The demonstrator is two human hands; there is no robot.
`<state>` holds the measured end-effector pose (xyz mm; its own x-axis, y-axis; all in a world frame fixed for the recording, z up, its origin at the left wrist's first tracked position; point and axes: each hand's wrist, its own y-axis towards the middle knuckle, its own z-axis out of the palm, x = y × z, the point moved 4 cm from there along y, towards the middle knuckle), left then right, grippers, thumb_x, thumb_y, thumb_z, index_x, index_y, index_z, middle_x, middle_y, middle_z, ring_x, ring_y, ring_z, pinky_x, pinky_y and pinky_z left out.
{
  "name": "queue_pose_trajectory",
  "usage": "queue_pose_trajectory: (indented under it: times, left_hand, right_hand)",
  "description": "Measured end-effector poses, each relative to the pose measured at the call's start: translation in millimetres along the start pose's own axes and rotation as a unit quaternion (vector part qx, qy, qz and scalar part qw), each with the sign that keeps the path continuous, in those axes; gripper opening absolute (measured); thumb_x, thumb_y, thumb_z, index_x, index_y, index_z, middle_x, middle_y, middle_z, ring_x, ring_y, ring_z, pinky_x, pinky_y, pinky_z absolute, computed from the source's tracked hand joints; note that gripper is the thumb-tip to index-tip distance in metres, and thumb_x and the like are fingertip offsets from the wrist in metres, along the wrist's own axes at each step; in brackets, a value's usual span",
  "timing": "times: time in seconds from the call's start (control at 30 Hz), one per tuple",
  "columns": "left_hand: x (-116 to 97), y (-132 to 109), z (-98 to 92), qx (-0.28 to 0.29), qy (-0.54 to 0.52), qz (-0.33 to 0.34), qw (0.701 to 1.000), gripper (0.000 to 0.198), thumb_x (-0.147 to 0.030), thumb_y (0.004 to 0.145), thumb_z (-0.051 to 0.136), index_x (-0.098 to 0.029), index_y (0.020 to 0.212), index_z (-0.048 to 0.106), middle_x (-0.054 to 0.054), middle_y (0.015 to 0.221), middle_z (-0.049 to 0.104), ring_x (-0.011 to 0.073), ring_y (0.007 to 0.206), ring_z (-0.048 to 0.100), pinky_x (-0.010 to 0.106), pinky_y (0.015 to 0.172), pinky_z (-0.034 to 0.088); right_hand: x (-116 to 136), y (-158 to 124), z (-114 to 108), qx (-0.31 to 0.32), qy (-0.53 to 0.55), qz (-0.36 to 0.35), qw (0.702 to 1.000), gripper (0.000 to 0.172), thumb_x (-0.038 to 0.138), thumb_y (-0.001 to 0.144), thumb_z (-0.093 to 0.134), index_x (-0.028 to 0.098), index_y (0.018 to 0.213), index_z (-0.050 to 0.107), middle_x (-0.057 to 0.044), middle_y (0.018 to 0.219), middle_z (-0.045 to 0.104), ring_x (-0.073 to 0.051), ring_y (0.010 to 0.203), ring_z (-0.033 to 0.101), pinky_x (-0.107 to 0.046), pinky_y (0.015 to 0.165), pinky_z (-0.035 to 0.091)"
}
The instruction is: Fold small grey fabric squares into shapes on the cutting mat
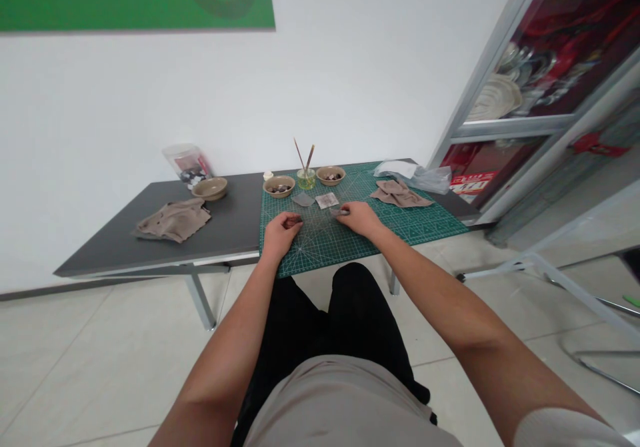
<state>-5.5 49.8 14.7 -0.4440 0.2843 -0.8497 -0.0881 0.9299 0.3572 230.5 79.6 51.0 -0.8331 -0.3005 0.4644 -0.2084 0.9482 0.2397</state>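
My left hand (281, 235) is over the near left part of the green cutting mat (340, 247), its fingers closed around something small and dark that I cannot make out. Opposite it, my right hand (363, 220) pinches a small grey flat piece (340, 213). Just beyond the hands lie a grey square sheet (303, 199) and a whitish square pad (327, 200) with dark smudges. Behind these stands a clear cup (306, 180) of yellowish liquid with two brushes (309, 157), between a left bowl (279, 185) and a right bowl (331, 175) holding small dark pieces.
A brown cloth (400, 193) and a clear plastic bag (433, 179) lie at the mat's right. On the dark table (230, 227) to the left are another cloth (175, 220), a bowl (210, 188) and a tilted clear container (187, 163). A white wall stands behind.
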Motion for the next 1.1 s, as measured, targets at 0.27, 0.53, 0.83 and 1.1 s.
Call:
queue_pose_trajectory:
  times: [0.27, 0.53, 0.83, 1.1]
  left_hand:
    - [1.8, 0.3, -0.5, -0.005, -0.011, -0.023, 1.000, 0.018, -0.030, 0.069, 0.071, -0.018, 0.082, 0.067, 0.000, 0.072, 0.066, 0.0141, 0.066, 0.060, 0.028, 0.068, 0.049]
    - [6.0, 2.2, 1.1, -0.016, -0.106, -0.025, 0.994, 0.020, -0.031, 0.071, 0.069, -0.018, 0.084, 0.062, -0.001, 0.070, 0.063, 0.0138, 0.067, 0.061, 0.027, 0.067, 0.049]
    - [6.0, -0.5, -0.1, -0.004, -0.056, -0.010, 0.998, 0.016, -0.031, 0.073, 0.068, -0.019, 0.083, 0.062, -0.002, 0.071, 0.061, 0.0120, 0.063, 0.056, 0.025, 0.064, 0.046]
    - [2.8, -2.7, 1.3, 0.004, -0.015, -0.015, 1.000, 0.014, -0.031, 0.075, 0.066, -0.020, 0.084, 0.066, -0.001, 0.076, 0.068, 0.0143, 0.069, 0.061, 0.027, 0.068, 0.048]
  right_hand:
    - [8.3, -9.1, 4.1, -0.014, 0.005, 0.000, 1.000, 0.014, 0.028, 0.080, 0.059, 0.019, 0.083, 0.069, -0.008, 0.080, 0.069, -0.022, 0.076, 0.060, -0.030, 0.069, 0.040]
    - [22.3, 1.3, 30.8, -0.040, 0.244, 0.016, 0.969, 0.014, 0.032, 0.084, 0.048, 0.020, 0.090, 0.052, -0.001, 0.082, 0.060, -0.015, 0.073, 0.055, -0.027, 0.068, 0.043]
    - [52.6, 10.1, 70.2, 0.036, 0.592, 0.093, 0.800, 0.035, 0.054, 0.076, 0.061, 0.021, 0.080, 0.048, 0.004, 0.072, 0.051, -0.010, 0.058, 0.049, -0.022, 0.050, 0.038]
    - [50.1, 2.8, 85.5, 0.085, 0.669, 0.086, 0.733, 0.053, 0.030, 0.055, 0.081, 0.022, 0.101, 0.056, 0.002, 0.087, 0.063, -0.013, 0.065, 0.062, -0.026, 0.054, 0.049]
